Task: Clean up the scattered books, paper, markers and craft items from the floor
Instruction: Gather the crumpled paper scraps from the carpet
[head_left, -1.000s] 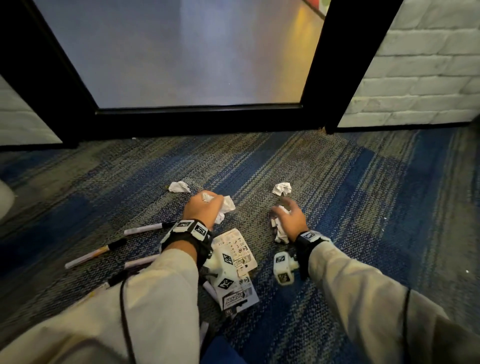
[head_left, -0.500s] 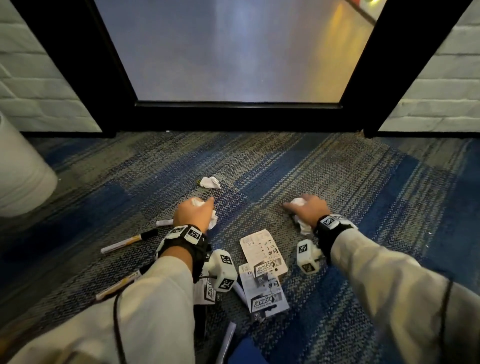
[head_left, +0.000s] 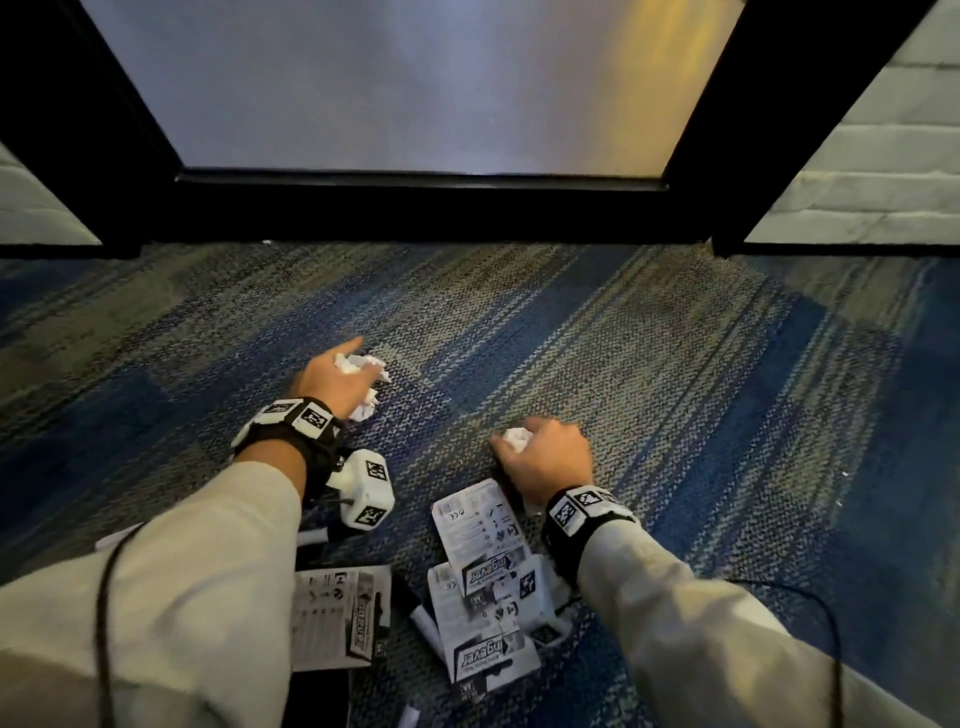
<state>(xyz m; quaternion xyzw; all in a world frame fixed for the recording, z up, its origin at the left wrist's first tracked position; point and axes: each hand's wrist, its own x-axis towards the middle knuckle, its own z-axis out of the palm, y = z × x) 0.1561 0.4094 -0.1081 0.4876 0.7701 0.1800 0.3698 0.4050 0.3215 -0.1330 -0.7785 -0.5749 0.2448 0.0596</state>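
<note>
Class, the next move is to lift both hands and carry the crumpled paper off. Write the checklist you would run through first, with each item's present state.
1. Left hand grips the left paper: ok.
2. Right hand grips the right paper: ok.
3. No crumpled paper lying on the carpet: cannot tell; the left hand hides part of its paper.
4. Leaflets collected: not ok; they lie on the carpet between the arms.
5. Marker collected: not ok; it lies by the leaflets.
6. Bin to drop into: cannot tell; none in view.
</note>
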